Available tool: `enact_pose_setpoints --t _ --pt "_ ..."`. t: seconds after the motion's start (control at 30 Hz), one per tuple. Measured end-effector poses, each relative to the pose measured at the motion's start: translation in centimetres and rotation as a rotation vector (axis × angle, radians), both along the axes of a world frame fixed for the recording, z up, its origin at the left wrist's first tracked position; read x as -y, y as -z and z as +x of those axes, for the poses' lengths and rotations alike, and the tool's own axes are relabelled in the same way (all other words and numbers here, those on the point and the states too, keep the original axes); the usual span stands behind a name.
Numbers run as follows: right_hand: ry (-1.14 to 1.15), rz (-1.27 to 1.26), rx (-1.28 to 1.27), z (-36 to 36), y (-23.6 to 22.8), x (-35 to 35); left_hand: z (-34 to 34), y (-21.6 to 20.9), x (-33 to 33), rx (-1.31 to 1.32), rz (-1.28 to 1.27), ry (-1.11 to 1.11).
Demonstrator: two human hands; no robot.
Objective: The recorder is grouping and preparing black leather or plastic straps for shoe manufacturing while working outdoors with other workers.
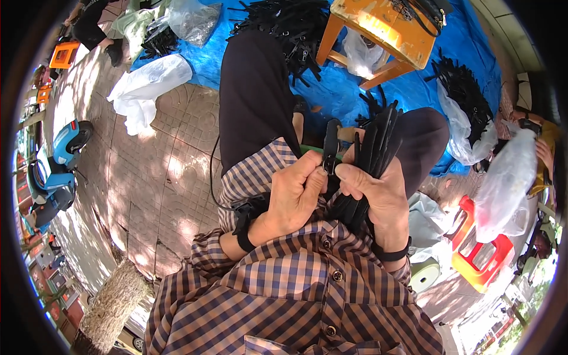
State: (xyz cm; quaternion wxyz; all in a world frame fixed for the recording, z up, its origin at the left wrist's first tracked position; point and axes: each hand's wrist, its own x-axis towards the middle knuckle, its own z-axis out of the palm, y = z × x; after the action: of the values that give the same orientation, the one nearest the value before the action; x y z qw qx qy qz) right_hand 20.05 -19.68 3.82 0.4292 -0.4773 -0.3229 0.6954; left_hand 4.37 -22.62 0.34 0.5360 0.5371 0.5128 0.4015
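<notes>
Both hands apparently tight on a black strap, strap bundle in right hand, open paving leftward.

The person's two bare hands are working close together before the torso. The left hand is pinching with thumb and forefinger, its remaining fingers curling under. The right hand is gripping, its thumb pointing leftward. Both wrists are angling inward.
</notes>
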Motion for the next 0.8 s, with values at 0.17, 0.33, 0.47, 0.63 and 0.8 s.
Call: enact_pose_setpoints --t 0.17,0.33,0.47,0.63,0.8 --pt "-0.165 -0.081 -0.011 0.9 0.6 -0.5 0.6 0.0 -0.1 -0.101 0.187 -0.053" --pt "-0.083 0.021 0.192 0.3 -0.5 -0.3 0.4 0.0 -0.3 -0.161 0.21 -0.033" --pt "-0.045 -0.028 0.156 0.6 0.0 -0.6 0.1 -0.2 -0.5 -0.185 0.172 0.041" --pt "-0.281 -0.045 0.174 2.0 0.0 -1.7 0.2 0.2 -0.3 -0.109 0.243 0.102" --pt "-0.179 -0.023 0.249 1.9 0.5 -1.6 0.7 0.4 -0.4 -0.116 0.159 0.093"
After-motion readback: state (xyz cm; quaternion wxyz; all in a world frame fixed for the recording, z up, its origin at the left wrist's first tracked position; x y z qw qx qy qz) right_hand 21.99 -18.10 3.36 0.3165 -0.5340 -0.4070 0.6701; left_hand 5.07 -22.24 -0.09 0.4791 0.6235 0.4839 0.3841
